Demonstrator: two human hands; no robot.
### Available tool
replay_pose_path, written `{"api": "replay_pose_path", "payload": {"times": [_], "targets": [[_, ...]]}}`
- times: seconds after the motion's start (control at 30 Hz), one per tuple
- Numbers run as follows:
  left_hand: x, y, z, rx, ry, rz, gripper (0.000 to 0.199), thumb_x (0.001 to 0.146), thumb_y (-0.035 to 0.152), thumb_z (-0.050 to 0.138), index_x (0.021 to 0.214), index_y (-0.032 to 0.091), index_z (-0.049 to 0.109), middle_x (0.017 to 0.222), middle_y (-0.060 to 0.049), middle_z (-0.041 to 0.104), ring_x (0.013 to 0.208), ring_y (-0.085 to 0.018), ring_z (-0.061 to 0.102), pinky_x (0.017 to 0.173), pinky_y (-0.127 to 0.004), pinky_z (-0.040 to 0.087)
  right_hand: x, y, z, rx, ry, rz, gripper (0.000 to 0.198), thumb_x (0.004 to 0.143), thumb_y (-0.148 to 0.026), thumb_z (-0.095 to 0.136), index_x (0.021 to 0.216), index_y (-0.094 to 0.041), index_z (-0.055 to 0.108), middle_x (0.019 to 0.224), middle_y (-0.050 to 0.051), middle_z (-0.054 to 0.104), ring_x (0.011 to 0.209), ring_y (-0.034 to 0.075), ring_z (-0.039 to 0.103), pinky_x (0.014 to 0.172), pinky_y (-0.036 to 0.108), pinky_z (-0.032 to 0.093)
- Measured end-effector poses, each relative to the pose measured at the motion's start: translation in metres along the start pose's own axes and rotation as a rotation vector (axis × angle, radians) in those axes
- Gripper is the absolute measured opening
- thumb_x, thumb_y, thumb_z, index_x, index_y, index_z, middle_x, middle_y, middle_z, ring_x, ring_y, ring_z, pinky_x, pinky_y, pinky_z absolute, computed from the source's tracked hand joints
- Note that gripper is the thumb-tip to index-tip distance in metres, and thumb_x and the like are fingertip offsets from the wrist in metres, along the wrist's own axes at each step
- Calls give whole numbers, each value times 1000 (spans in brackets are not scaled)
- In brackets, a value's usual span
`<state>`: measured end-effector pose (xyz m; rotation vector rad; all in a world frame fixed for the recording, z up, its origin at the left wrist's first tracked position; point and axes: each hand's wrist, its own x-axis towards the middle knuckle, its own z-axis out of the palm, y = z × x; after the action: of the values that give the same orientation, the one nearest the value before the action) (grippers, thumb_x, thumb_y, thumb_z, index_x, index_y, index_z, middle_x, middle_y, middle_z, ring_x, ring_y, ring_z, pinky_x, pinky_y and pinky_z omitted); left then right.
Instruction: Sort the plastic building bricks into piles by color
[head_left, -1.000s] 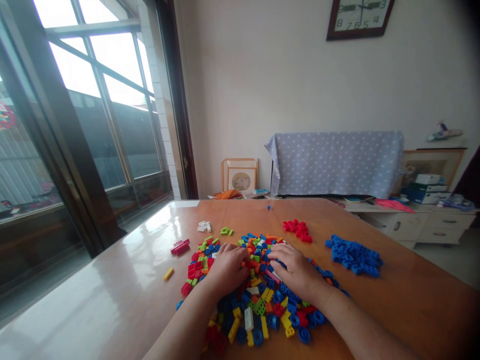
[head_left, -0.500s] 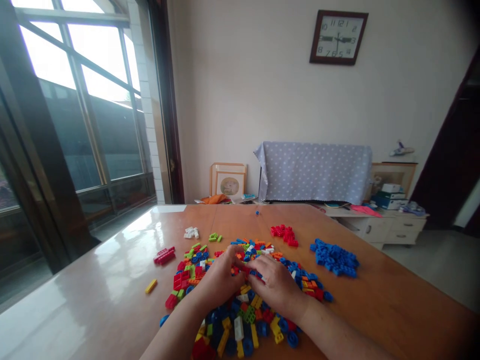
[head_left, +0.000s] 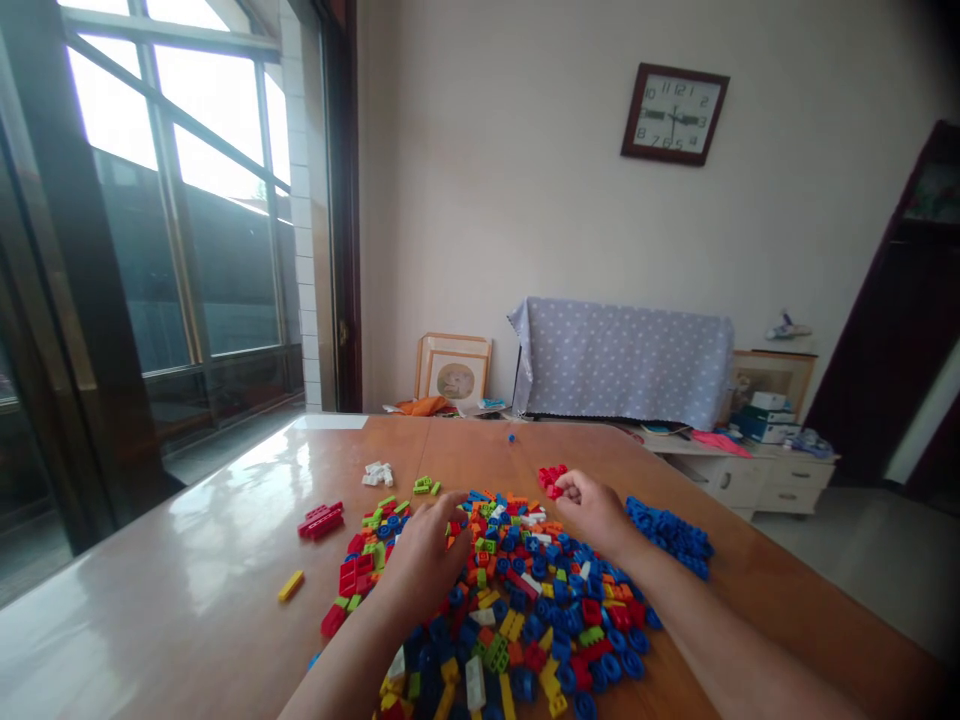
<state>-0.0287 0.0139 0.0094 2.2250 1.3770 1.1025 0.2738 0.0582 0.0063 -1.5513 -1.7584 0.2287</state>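
Observation:
A wide mixed pile of coloured toy bricks (head_left: 517,625) spreads over the table in front of me. Over its left part is my left hand (head_left: 429,548), thumb and fingers apart, with nothing seen between them. Further right and away, my right hand (head_left: 594,508) is at the small group of red bricks (head_left: 551,474). Its fingers are curled together, with a red toy brick (head_left: 553,491) at their tips; the hand partly covers that group. A heap of blue bricks (head_left: 670,535) lies just right of my right wrist.
On the brown table (head_left: 217,590) lie white bricks (head_left: 377,474), light green bricks (head_left: 424,486), long dark red bricks (head_left: 321,521) and one yellow brick (head_left: 291,586). A tiny blue piece (head_left: 511,438) sits near the far edge. Beyond stands a cabinet (head_left: 787,480).
My hands have parted from close together over the pile. The right hand has moved right and away to the red group; the left has shifted slightly left. The view has tilted up a little.

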Motion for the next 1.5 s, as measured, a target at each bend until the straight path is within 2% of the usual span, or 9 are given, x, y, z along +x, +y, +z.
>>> {"api": "replay_pose_path", "payload": {"times": [0.13, 0.3, 0.4, 0.6, 0.67, 0.9, 1.23, 1.37, 1.5], "targets": [[1, -6, 1, 64, 29, 22, 39, 94, 29, 56, 133, 24, 62, 122, -10, 73, 117, -28, 64, 100, -41, 47, 26, 40, -9, -119, -9, 98, 20, 86, -24, 56, 98, -20, 71, 88, 5, 77, 79, 18, 69, 66, 24, 45], [1, -6, 0, 125, -2, 44, 29, 95, 29, 56, 121, 23, 68, 118, -10, 73, 113, -29, 64, 95, -40, 47, 38, 59, 3, -296, -85, 149, 9, 80, -23, 65, 77, -22, 73, 77, 4, 74, 76, 20, 66, 64, 26, 35], [1, -5, -1, 147, -17, 37, 26, 95, 29, 55, 117, 23, 68, 113, -10, 73, 108, -29, 64, 90, -39, 48, 43, 62, 15, -352, -102, 164, 9, 80, -24, 67, 73, -22, 73, 81, 6, 75, 80, 22, 66, 67, 27, 35], [2, -6, -2, 160, -11, 28, 25, 95, 28, 55, 117, 25, 67, 113, -8, 73, 109, -28, 63, 93, -37, 47, 54, 69, 24, -336, -74, 201, 21, 85, -22, 59, 100, -25, 73, 97, 7, 76, 88, 22, 67, 69, 27, 37], [2, -6, -2, 170, -10, 27, 25, 95, 29, 54, 117, 25, 67, 113, -8, 72, 110, -28, 64, 93, -37, 47, 55, 72, 27, -308, -65, 213, 23, 86, -21, 56, 103, -24, 71, 97, 7, 76, 87, 21, 66, 69, 26, 37], [2, -5, -4, 196, -28, 29, 27, 96, 30, 53, 118, 24, 67, 111, -10, 72, 109, -29, 64, 92, -38, 47, 57, 84, 47, -174, -104, 261, 15, 82, -19, 53, 87, -20, 68, 82, 3, 74, 73, 17, 63, 62, 22, 37], [2, -7, -3, 209, -23, 39, 28, 96, 29, 53, 120, 25, 67, 111, -9, 73, 109, -28, 63, 92, -36, 46, 60, 87, 51, -54, -154, 338, 27, 88, -26, 46, 100, -19, 70, 83, 3, 75, 59, 15, 66, 59, 24, 43], [3, -3, -5, 240, -41, 17, 28, 96, 27, 52, 119, 24, 67, 111, -9, 73, 109, -28, 63, 92, -36, 46, 55, 81, 50, -66, -142, 329, 29, 86, -26, 46, 101, -19, 71, 83, 3, 74, 62, 16, 66, 60, 24, 43], [2, -2, -7, 262, -42, 12, 28, 97, 27, 51, 119, 24, 67, 114, -8, 72, 110, -27, 62, 93, -36, 46, 46, 68, 44, -109, -150, 257, 28, 84, -25, 49, 99, -20, 72, 86, 3, 75, 76, 17, 67, 67, 24, 43]]}}
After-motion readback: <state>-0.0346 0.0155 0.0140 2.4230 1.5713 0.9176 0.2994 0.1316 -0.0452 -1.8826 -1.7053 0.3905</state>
